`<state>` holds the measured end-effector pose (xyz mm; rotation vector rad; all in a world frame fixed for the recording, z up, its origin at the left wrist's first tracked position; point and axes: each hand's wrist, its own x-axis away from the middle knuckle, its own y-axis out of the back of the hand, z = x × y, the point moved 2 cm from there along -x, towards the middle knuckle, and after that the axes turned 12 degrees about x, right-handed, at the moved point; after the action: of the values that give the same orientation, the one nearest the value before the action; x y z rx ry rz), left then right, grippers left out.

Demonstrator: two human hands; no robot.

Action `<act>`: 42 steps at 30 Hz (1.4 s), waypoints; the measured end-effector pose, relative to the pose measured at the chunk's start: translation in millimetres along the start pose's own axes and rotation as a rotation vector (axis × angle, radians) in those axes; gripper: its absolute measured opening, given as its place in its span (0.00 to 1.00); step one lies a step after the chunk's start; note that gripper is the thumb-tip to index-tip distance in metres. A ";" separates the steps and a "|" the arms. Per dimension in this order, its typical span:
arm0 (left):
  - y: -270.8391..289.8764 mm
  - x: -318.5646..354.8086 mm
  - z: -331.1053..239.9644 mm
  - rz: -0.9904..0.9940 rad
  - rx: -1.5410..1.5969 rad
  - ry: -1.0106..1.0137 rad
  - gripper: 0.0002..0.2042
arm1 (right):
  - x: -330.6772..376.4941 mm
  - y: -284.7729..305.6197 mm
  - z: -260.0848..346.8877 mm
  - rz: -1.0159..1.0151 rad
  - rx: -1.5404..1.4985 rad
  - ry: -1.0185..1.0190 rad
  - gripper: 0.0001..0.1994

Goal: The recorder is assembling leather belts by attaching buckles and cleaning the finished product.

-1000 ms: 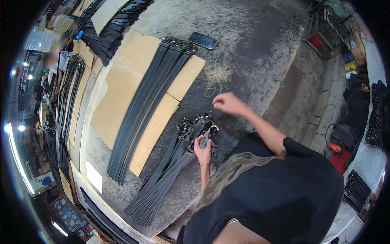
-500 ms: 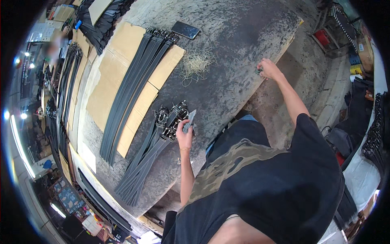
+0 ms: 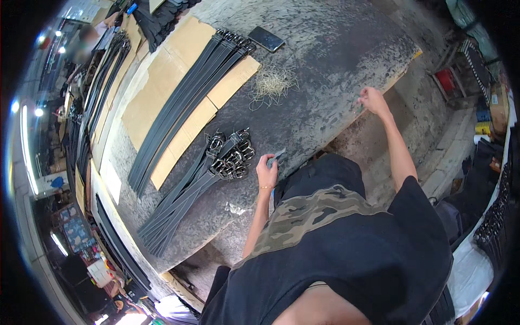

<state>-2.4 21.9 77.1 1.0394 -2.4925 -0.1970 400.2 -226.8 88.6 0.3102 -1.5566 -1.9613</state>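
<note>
While the centre is filled by the table (image 3: 325, 81), cardboard sheets (image 3: 162, 81) are partly covered by a row of dark straps (image 3: 179, 108), and a looser bunch of buckled straps (image 3: 176, 208) is spread beside them. Farther out are laid a string tangle (image 3: 272, 85) and a phone (image 3: 266, 39). By the left hand (image 3: 266, 174), near the buckles (image 3: 233, 165), a small grey piece (image 3: 278, 155) is pinched; the right hand (image 3: 374, 101) is curled at the table's edge, and whether a green scrap (image 3: 361, 108) is grasped there cannot be told
</note>
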 end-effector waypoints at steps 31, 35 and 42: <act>-13.6 -0.1 34.0 0.072 -0.386 -0.113 0.11 | 87.4 -112.6 2.6 0.074 -1.596 -0.707 0.11; -14.5 0.8 38.7 0.053 -0.411 -0.095 0.11 | 92.3 -83.3 22.4 0.010 -1.574 -0.644 0.16; -13.9 -1.3 41.5 0.047 -0.409 -0.117 0.10 | 88.7 -47.2 57.8 -0.469 -0.734 -0.245 0.10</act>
<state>-11.0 11.6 35.3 0.8165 -2.4276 -0.7364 285.0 -226.9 76.8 0.1284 -0.8248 -2.8664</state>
